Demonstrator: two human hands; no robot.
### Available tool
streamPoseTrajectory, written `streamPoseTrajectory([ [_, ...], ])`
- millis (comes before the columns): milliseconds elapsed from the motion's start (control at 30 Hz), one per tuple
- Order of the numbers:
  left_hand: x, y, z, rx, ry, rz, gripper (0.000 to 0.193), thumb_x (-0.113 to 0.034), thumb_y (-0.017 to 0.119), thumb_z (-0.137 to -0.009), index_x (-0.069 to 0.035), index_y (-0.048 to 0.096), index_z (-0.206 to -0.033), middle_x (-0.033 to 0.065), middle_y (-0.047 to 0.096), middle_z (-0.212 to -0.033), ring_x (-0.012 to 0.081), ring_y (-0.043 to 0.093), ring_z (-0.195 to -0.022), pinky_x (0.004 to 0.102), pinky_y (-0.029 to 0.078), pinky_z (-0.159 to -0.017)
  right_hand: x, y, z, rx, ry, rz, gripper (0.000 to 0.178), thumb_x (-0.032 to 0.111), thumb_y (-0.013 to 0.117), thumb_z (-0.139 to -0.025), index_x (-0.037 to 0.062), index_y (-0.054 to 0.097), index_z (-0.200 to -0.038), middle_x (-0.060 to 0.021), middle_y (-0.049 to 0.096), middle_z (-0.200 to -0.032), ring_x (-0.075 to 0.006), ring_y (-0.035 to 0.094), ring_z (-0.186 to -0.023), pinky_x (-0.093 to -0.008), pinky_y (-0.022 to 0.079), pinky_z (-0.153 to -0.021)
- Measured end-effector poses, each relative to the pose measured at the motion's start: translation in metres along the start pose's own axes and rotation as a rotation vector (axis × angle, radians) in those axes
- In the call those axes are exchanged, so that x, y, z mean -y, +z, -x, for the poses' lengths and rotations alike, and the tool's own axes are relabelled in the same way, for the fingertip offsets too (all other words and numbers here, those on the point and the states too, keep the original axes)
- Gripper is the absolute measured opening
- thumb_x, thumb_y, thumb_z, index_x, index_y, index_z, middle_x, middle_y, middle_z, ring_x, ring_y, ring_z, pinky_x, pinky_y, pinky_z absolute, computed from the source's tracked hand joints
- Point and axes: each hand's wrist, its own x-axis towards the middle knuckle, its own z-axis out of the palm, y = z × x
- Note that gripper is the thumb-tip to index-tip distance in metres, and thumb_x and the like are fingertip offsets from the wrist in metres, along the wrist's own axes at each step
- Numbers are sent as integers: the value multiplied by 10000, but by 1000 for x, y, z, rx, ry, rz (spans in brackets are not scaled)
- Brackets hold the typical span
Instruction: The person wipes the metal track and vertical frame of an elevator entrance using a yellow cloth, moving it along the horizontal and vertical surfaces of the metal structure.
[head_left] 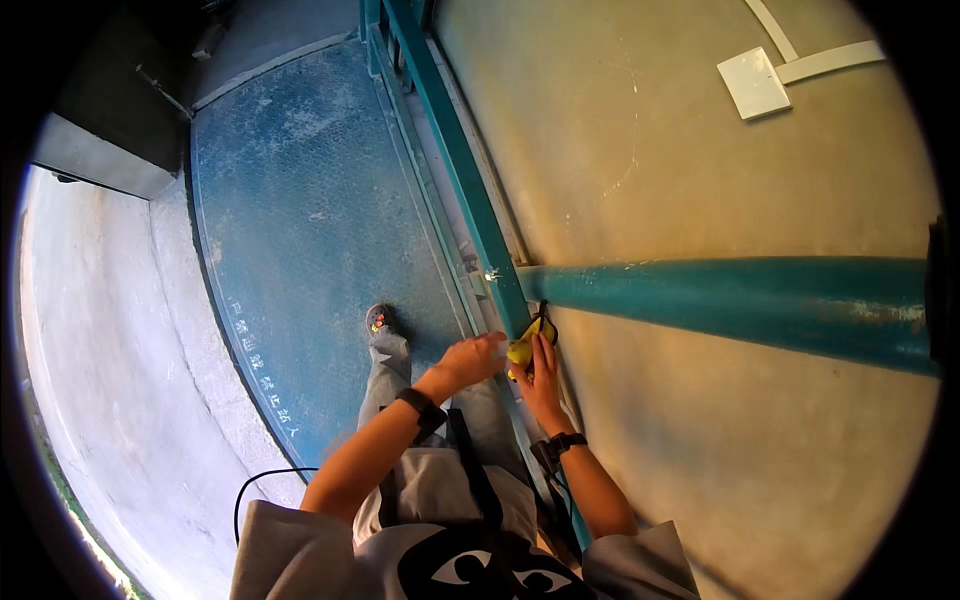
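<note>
My right hand [543, 385] is wrapped against a small yellow item with black edging [520, 352], its fingertips pressed on the near side. The item looks soft, like a pouch or glove, but its exact kind cannot be made out. It sits against the teal metal rail [482, 230], close to the foot of the thick teal pipe. Just left of it, my left hand [475, 360] has its fingers drawn together, slightly blurred. A small pale bit shows at those fingertips, too unclear to name. Each wrist wears a black band.
The teal pipe [730, 300] runs right across a beige surface [680, 170]. A white square box [755, 84] with pale conduit is fixed there. To the left lies a worn blue metal plate [310, 200], with my shoe [377, 319] on it. A black cable [245, 490] loops near my left arm.
</note>
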Motion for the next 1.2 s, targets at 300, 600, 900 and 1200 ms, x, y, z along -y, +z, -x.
streamPoseTrajectory([
  [300,-19,70,1,-256,543,-731,464,-159,609,-789,-89,563,-1246,106,513,-1231,263,485,-1243,387,438,-980,-47,0,0,133,19,58,967,251,793,-743,-32,219,-1468,-283,416,-1380,-444,418,-1265,-502,357,-1040],
  [600,-19,83,-8,-334,402,-968,466,-157,545,-842,-24,533,-1289,103,475,-1355,271,468,-1270,381,379,-1068,-55,14,-24,254,178,152,572,236,728,-786,-75,416,-1150,-281,509,-1134,-441,510,-1073,-500,414,-920],
  [900,-3,22,-28,-378,333,-1047,545,-172,545,-850,-2,481,-1364,118,436,-1417,304,414,-1328,409,347,-1103,-5,51,-86,-83,51,356,572,133,655,-822,-148,361,-1225,-336,439,-1200,-470,454,-1137,-522,362,-989],
  [1200,21,-57,-71,-104,420,-1204,537,-228,519,-911,-57,440,-1414,69,408,-1441,259,344,-1384,413,220,-1171,26,73,-148,-123,213,326,499,172,614,-864,-138,396,-1189,-317,455,-1183,-444,469,-1112,-513,367,-985],
])
